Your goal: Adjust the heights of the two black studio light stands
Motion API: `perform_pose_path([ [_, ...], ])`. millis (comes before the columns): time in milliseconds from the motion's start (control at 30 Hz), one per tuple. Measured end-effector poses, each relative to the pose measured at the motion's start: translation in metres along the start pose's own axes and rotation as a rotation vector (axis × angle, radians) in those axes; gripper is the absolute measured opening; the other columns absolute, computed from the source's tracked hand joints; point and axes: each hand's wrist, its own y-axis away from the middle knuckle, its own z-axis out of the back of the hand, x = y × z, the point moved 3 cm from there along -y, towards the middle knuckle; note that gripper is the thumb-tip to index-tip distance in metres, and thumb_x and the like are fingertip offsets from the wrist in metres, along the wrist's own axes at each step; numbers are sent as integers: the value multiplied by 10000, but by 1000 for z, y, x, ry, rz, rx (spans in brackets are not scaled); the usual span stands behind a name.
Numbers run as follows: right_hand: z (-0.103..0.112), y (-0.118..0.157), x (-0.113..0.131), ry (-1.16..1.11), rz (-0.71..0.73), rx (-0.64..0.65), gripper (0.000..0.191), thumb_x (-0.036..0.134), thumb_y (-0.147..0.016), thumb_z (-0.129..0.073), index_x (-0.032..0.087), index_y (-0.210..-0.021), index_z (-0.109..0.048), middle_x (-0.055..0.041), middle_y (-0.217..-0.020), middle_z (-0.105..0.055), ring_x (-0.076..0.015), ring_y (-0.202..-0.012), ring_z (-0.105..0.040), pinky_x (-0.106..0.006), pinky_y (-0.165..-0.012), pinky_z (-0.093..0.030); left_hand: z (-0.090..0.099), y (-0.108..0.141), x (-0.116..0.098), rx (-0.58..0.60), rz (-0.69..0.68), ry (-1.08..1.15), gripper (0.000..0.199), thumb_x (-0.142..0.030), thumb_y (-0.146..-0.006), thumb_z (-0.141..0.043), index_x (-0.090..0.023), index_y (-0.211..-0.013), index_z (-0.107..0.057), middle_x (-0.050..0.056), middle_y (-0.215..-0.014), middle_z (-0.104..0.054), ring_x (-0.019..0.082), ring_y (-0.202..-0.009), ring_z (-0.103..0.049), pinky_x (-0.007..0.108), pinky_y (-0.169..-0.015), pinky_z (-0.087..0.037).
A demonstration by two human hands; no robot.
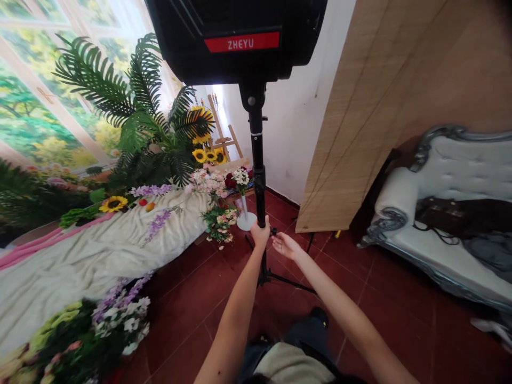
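Note:
A black studio light (pixel 240 32) with a red label reading ZHEYU sits on top of an upright black light stand (pixel 258 154). My left hand (pixel 261 232) is wrapped around the stand's pole, just below its middle. A small black knob (pixel 274 231) sticks out to the right of the pole beside that hand. My right hand (pixel 286 246) is right by the knob, palm turned up and fingers loosely curled and apart; whether a fingertip touches the knob I cannot tell. Below, the stand's legs (pixel 290 280) spread over the red tile floor.
To the left, a table draped in cream cloth (pixel 176 242) carries flowers and fruit, with palm leaves (pixel 140 101) behind. A white flower stand (pixel 247 220) is close to the pole. A bamboo blind (pixel 340 133) hangs at right, near a white tufted sofa (pixel 464 165).

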Motion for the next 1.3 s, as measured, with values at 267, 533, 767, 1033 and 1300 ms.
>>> perform_pose_path([
  [267,5,9,6,422,264,11,204,386,-821,-591,186,-864,-590,-43,-774,-706,-101,-564,-634,-201,-515,-537,-1,2,-1,-5,30,37,392,-547,-732,-563,-180,-594,-581,17,-552,-588,129,-515,-557,235,-557,-428],
  [533,1,-7,14,391,-38,35,436,546,-848,-444,148,-708,-552,-80,-619,-674,-110,-486,-595,-218,-505,-514,-1,4,-9,6,-8,0,423,-560,-756,-532,-176,-584,-573,32,-578,-605,124,-518,-546,237,-534,-428],
  [767,-6,-12,18,12,-291,190,316,226,-840,-367,199,-525,-365,50,-365,-423,-67,-341,-411,-172,-457,-421,2,7,-23,-26,1,-24,410,-547,-745,-559,-180,-565,-550,35,-544,-581,123,-498,-521,234,-510,-399],
  [1033,-1,1,16,563,29,126,426,551,-891,-336,177,-823,-527,-55,-719,-671,-109,-507,-569,-233,-528,-477,5,9,-29,-19,12,-36,418,-531,-744,-566,-153,-570,-523,25,-532,-561,101,-501,-482,203,-489,-356],
  [1300,1,19,31,1542,681,-148,446,601,-885,-328,239,-1016,-554,-54,-935,-677,-209,-843,-629,-261,-653,-397,3,7,-24,-18,16,-23,420,-541,-736,-569,-150,-585,-553,39,-552,-576,111,-517,-497,209,-495,-363],
])
